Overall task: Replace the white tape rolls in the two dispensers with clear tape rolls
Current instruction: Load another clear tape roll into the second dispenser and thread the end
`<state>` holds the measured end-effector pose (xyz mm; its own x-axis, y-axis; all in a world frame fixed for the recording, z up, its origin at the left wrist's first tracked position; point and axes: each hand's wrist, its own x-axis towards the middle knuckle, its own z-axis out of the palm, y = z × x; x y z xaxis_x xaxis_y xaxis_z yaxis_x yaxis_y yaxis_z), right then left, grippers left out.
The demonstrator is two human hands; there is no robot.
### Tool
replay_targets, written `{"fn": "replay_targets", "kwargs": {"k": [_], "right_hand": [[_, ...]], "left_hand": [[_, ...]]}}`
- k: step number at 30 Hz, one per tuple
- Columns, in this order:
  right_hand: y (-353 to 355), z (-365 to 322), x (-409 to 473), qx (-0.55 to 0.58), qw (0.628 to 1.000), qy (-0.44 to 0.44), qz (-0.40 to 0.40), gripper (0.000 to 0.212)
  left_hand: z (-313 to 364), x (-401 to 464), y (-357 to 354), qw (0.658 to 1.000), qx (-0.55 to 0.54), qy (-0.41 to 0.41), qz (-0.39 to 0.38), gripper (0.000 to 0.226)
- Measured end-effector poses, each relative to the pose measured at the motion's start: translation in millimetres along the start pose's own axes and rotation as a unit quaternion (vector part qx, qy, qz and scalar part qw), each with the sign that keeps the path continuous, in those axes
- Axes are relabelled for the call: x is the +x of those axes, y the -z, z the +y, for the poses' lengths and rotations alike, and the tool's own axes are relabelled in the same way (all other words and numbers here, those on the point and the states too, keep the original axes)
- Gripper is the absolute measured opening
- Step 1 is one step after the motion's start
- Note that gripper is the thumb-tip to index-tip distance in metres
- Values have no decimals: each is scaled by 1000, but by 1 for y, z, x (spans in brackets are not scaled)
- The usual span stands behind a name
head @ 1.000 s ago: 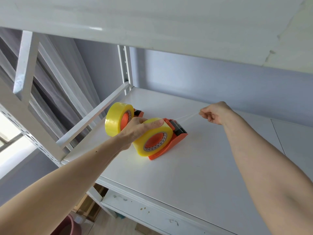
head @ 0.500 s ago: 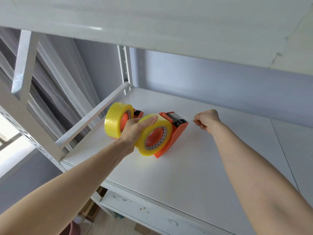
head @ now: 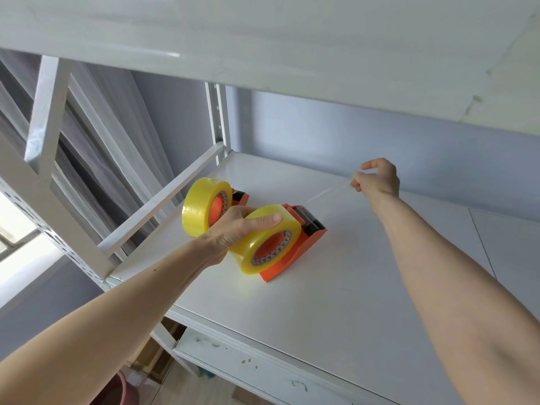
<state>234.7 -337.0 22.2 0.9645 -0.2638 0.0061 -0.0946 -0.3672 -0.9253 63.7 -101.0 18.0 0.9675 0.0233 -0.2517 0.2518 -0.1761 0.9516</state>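
Frame centre: left hand (head: 233,230) clamped over yellowish clear tape roll (head: 267,238) seated in near orange dispenser (head: 295,252) on white shelf (head: 336,287). Second loaded dispenser (head: 204,211) just behind, partly hidden by the hand. Right hand (head: 377,179), upper right, pinching a faint tape strand (head: 327,194), apparently taut. Upper shelf (head: 263,39) overhead.

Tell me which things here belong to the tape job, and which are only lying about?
Job:
- near dispenser
- its roll, held by left hand
- tape strip, pulled by right hand
- far dispenser with roll

Not the job:
- shelf
- curtain
- pink bucket below
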Motion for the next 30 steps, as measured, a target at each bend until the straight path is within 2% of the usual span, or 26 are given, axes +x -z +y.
{"fn": "replay_targets", "kwargs": {"k": [4, 6, 13, 18, 24, 27, 30], "right_hand": [[9, -10, 3, -9, 1000, 17, 2, 26], [8, -7, 4, -15, 1000, 7, 3, 27], [-1, 23, 1, -19, 997, -67, -32, 17], [-18, 37, -14, -6, 986, -133, -103, 11], [-50, 45, -57, 54, 950, -249, -182, 15], [-58, 39, -73, 103, 913, -313, -241, 16], [-61, 32, -85, 152, 881, -353, -277, 19]], "left_hand": [[5, -6, 1, 1000, 12, 0, -5, 99], [4, -6, 0, 1000, 0, -8, 6, 91], [5, -4, 3, 990, -113, -63, 64, 94], [12, -3, 3, 981, -163, -76, 66, 47], [23, -1, -7, 970, -225, -38, 89, 63], [29, 4, -10, 961, -251, -20, 115, 60], [35, 7, -14, 957, -256, -10, 132, 73]]}}
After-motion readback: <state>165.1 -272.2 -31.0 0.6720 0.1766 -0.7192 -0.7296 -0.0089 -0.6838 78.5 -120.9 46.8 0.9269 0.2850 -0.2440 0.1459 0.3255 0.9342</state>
